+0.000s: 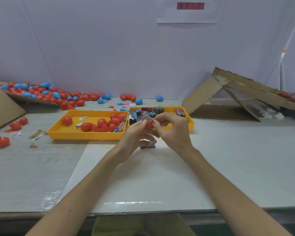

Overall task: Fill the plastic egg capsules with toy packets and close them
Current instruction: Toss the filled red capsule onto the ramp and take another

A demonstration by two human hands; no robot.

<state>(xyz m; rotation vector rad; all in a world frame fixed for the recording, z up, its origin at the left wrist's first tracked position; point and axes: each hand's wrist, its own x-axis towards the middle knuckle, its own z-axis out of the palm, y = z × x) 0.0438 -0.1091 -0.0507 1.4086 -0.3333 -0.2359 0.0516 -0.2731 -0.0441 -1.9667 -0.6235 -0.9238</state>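
My left hand grips a red egg half, and my right hand pinches a folded packet at its mouth. A blue packet lies under them on the table, near two yellow trays.

Egg tray lies left of packet tray.

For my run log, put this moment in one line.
step: filling | left hand: holds red egg half | right hand: pinches toy packet atop it | closed: not yet
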